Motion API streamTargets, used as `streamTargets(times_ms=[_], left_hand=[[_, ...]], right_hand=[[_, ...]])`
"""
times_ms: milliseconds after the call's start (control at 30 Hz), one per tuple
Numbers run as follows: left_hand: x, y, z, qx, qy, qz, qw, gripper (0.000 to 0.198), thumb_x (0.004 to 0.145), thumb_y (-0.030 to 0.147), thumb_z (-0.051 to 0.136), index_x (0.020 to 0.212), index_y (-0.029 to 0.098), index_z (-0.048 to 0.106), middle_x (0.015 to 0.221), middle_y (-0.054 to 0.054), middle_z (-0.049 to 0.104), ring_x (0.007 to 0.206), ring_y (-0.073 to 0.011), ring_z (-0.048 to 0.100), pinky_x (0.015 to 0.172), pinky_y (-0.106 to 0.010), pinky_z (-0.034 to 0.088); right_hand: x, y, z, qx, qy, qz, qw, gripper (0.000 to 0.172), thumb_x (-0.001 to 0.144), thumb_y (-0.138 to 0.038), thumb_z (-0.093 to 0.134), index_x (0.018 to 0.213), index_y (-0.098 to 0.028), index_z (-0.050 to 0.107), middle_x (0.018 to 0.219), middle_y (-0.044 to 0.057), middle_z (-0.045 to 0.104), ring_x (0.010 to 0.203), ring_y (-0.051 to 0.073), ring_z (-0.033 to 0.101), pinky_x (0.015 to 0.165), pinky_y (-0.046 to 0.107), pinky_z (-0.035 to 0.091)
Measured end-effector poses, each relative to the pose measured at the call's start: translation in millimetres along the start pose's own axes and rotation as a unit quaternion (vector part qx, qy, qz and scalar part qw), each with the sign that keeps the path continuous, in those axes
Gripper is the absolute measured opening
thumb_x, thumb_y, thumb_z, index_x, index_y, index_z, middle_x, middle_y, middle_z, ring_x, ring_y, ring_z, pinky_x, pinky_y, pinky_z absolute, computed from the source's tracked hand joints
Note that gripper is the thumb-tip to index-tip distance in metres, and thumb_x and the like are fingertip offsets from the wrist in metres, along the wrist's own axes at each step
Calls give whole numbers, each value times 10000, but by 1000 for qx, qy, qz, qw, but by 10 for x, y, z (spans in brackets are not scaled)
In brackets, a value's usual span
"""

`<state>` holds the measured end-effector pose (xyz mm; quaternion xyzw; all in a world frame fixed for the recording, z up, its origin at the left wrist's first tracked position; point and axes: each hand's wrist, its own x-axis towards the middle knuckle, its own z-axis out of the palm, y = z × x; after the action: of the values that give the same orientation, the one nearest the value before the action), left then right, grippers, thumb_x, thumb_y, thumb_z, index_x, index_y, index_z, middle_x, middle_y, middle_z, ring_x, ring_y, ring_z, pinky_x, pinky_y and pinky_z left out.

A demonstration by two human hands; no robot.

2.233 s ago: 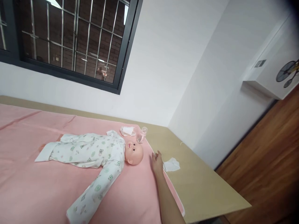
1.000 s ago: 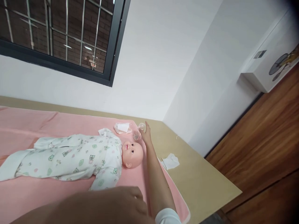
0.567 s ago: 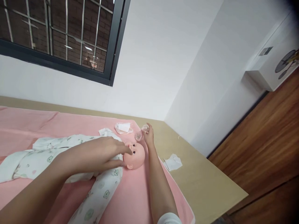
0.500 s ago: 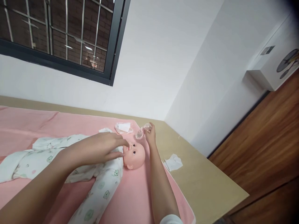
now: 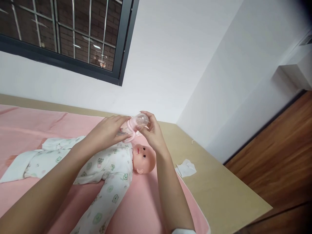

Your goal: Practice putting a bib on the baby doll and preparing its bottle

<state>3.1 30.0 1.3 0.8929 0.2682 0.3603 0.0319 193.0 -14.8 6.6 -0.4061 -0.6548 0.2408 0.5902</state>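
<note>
A baby bottle [image 5: 132,126] with a pink ring and handles is held tilted above the mat, between both hands. My left hand [image 5: 108,130] wraps its fingers and thumb around the bottle's body. At the other end, my right hand [image 5: 154,134] grips the clear dome cap [image 5: 142,120] between thumb and fingers. Just below the hands lies a baby doll [image 5: 145,160] on its back, dressed in a white outfit with green animal prints. My left forearm crosses over part of its body.
A pink mat [image 5: 138,201] is spread under the doll on a wood-toned table [image 5: 209,185]. A crumpled white tissue [image 5: 186,168] lies at the mat's right edge. Behind stand a white wall [image 5: 168,61] and a barred window [image 5: 73,39].
My right hand has brought the bottle up and left from the mat's far corner. My left hand has moved from the doll's face and closed around the bottle. The view has shifted slightly.
</note>
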Motion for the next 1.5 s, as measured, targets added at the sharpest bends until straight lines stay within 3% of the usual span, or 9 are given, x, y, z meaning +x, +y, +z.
streamTargets(times_ms=[167, 267, 433, 600, 800, 1200, 1400, 1500], left_hand=[[6, 51, -33, -10, 20, -59, 998, 497, 717, 222, 552, 1212, 242, 603, 1106, -9, 694, 954, -238, 641, 765, -315, 465], [14, 41, -2, -37, 24, -98, 994, 541, 683, 185, 546, 1208, 292, 620, 1091, 32, 700, 898, -213, 657, 694, -283, 472], [24, -20, 58, 20, 46, -114, 992, 535, 657, 138, 584, 1176, 241, 662, 1193, -7, 668, 1010, -248, 646, 811, -306, 497], [14, -45, 64, 11, 44, -115, 992, 542, 651, 77, 582, 1145, 274, 687, 1251, 29, 638, 1048, -221, 642, 873, -274, 500], [23, -31, 46, 16, 29, -118, 992, 552, 659, 69, 592, 1169, 264, 679, 1276, 13, 624, 1125, -238, 607, 888, -296, 498], [15, -125, 67, 19, 8, -85, 996, 586, 632, 67, 554, 1172, 263, 670, 1246, 17, 638, 1083, -241, 616, 870, -315, 494], [33, -153, 62, 14, -19, -104, 994, 522, 630, 120, 535, 1107, 268, 686, 1156, 8, 679, 992, -245, 642, 730, -296, 478], [44, -189, 19, 47, -27, -146, 988, 506, 612, 143, 524, 1070, 268, 700, 1089, -9, 701, 932, -265, 648, 673, -302, 450]], right_hand=[[-64, -35, 213, 16, -9, 6, 1000, 536, 725, -429, 734, 1172, -271, 483, 1166, 42, 554, 1060, 175, 559, 845, 307, 546], [-72, -17, 249, 9, -6, 22, 1000, 530, 731, -401, 727, 1176, -263, 475, 1181, 43, 550, 1070, 168, 559, 881, 313, 538], [-63, 27, 259, -38, 9, 45, 998, 465, 741, -354, 696, 1155, -245, 516, 1150, 46, 592, 1043, 174, 583, 894, 333, 528], [-56, 61, 253, -44, 2, 50, 998, 394, 736, -312, 671, 1099, -229, 542, 1136, 49, 614, 1029, 178, 592, 853, 320, 524], [-69, 33, 216, -45, -11, 71, 996, 399, 731, -329, 668, 1095, -221, 546, 1071, 46, 631, 949, 171, 602, 823, 326, 510], [-43, 93, 137, -28, -49, 79, 995, 389, 732, -321, 703, 1083, -222, 569, 1125, 44, 633, 982, 174, 609, 832, 314, 496], [-24, 165, 168, -55, -31, 79, 995, 427, 737, -349, 698, 1119, -228, 551, 1125, 42, 627, 1002, 181, 603, 860, 333, 491], [7, 176, 117, -54, 17, 65, 996, 442, 743, -380, 692, 1130, -233, 538, 1085, 37, 634, 978, 177, 605, 856, 334, 494]])
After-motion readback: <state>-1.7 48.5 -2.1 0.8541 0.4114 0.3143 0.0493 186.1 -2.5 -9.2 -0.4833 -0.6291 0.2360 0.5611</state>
